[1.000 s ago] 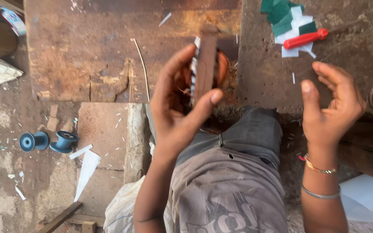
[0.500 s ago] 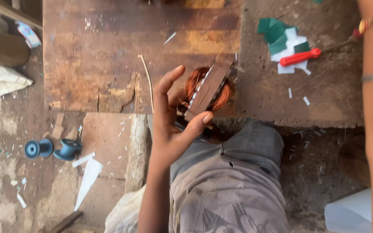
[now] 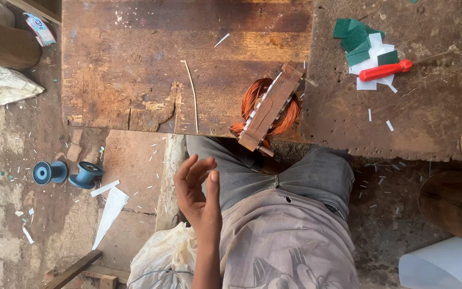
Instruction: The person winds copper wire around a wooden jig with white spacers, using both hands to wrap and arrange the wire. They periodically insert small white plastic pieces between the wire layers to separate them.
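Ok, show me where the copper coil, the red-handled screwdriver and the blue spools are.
copper coil [image 3: 252,99]: head view, on the orange windings left of the wooden block.
red-handled screwdriver [image 3: 385,70]: head view, middle of the red handle.
blue spools [image 3: 49,172]: head view, on the left spool's flange.

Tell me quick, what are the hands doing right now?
Left hand: open, holding nothing, apart from the rusty metal core wound with copper wire on the worn wooden bench.
Right hand: not in view.
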